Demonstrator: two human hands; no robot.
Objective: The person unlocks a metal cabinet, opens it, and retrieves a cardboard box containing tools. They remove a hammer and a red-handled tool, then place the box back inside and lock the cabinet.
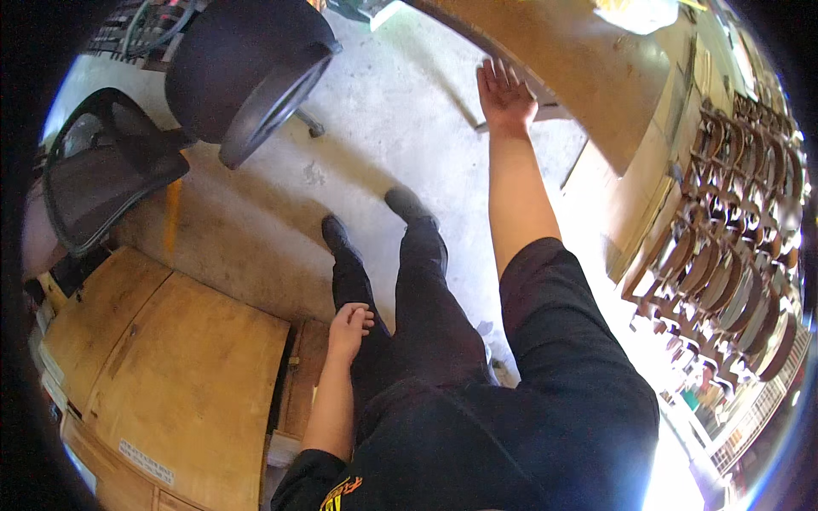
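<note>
My right hand (509, 100) reaches forward with its fingers stretched out and slightly apart, and nothing lies in it. It is beside the curved edge of a brown wooden table (588, 81); whether it touches that edge I cannot tell. My left hand (348, 330) hangs low in front of my left leg, its fingers loosely bent and no object showing in them. Nearest to it on the left is a wooden cabinet (192, 358) with a worn top.
A black office chair (243, 72) stands ahead on the left, with a mesh-backed chair (106, 170) beyond the cabinet. Concrete floor (315, 175) lies under my feet. On the right, a rack holds rows of curved brown pieces (724, 255). Something pale (639, 13) rests on the table's far part.
</note>
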